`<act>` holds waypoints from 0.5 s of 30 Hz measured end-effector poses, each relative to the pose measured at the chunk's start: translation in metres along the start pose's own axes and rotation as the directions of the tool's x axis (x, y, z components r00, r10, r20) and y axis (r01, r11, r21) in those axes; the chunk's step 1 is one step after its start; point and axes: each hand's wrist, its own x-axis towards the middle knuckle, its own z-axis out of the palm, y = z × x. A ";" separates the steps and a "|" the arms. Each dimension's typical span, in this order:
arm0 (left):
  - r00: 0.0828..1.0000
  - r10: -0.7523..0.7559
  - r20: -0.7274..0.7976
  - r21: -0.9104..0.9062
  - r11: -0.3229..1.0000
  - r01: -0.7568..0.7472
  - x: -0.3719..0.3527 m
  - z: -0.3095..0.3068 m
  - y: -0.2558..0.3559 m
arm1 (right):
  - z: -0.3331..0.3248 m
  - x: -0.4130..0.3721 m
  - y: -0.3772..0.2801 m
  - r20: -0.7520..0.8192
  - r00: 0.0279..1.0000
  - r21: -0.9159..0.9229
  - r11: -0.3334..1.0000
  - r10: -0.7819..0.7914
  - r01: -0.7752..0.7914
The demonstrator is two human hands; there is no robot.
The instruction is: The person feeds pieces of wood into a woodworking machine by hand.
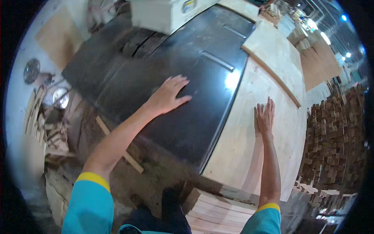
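My left hand point(168, 95) is over the dark, smooth machine table point(187, 128), fingers apart and nothing in it. On the right, my right hand point(265, 117) is at the pale wooden board point(230, 152), its fingers stretched out and holding nothing; its shadow falls on the board just beside it. The board lies along the right edge of the dark table. Farther up, a second pale panel point(276, 50) with a brown edge rests over the far part of the board. Two narrow slots show in the dark surface ahead of my left hand.
A white machine housing point(152, 15) stands at the back of the table. Stacked wood pieces point(335, 136) fill the right side. Below the board is a pile of pale planks point(218, 214). Wood scraps point(37, 113) and a thin wooden strip point(120, 144) are at the left.
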 end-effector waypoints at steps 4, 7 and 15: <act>0.987 0.023 -0.159 -0.046 0.998 -0.030 -0.010 0.008 0.000 | -0.002 -0.071 -0.050 0.128 0.846 -0.391 0.757 -0.518 0.523; 0.989 -0.116 -0.092 -0.220 0.971 0.093 -0.060 0.009 0.049 | -0.015 -0.164 -0.143 0.091 0.822 -0.076 0.819 -0.562 0.568; 0.863 -0.390 0.319 -0.500 0.705 0.504 -0.526 0.010 0.100 | 0.006 -0.485 -0.307 0.657 0.749 0.401 0.884 -0.093 -0.241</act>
